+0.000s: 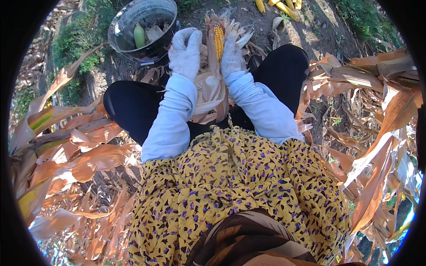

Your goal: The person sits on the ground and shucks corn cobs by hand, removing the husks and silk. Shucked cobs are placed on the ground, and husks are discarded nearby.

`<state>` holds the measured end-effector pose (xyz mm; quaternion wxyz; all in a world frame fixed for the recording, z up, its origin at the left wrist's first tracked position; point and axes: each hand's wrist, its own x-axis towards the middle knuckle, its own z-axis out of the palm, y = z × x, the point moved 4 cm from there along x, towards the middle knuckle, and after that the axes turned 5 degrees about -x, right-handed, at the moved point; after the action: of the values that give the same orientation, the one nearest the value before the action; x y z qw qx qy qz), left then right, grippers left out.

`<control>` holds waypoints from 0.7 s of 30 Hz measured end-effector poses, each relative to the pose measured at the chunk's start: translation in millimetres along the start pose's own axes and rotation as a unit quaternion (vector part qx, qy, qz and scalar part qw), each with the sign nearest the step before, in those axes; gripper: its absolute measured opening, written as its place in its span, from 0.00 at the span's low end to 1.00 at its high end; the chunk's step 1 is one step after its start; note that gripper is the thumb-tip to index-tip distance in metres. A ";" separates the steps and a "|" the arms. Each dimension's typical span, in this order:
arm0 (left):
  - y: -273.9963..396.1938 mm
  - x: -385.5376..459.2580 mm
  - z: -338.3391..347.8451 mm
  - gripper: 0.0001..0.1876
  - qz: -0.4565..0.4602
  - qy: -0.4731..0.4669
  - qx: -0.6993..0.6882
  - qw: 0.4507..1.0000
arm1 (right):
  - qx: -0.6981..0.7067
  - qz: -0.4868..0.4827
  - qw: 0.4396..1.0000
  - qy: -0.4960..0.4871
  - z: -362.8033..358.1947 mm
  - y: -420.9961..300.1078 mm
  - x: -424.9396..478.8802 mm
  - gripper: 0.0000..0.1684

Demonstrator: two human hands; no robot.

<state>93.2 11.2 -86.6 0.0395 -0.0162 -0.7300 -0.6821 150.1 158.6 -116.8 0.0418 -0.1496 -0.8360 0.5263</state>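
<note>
My right hand [232, 56], in a whitish knit glove, grips a corn ear [218, 41] from its right side. Yellow kernels show along the ear's front, while dry husk [211, 43] still covers its left side and flares around the upright tip. Left of the ear and apart from it is my left hand [185, 53], gloved the same way, with its fingers curled; whether it pinches anything is hidden. Loose pale husks [209, 96] lie below the ear, between my bent legs.
A dark bucket [114, 25] stands at the upper left, holding a green-husked ear [139, 36] and husk scraps. Several bare yellow ears [287, 11] lie on the soil at the top right. Dry corn stalks [362, 76] and leaves [100, 159] crowd both sides.
</note>
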 end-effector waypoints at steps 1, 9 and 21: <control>1.6 -1.2 0.2 0.14 0.005 -0.006 0.008 1.000 | -0.003 -0.003 1.000 0.000 0.8 0.9 -0.6 0.30; 22.4 -9.0 6.2 0.20 0.029 -0.040 0.103 0.993 | -0.076 -0.082 0.992 0.065 13.1 27.3 6.4 0.28; 24.7 -12.6 10.3 0.22 0.031 -0.056 0.106 0.992 | 0.203 0.013 0.971 0.122 6.2 1.8 -4.6 0.33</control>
<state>107.3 23.5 -63.7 0.0213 -0.0725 -0.7982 -0.5976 153.4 152.6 -120.7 0.1658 -0.2119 -0.6980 0.6637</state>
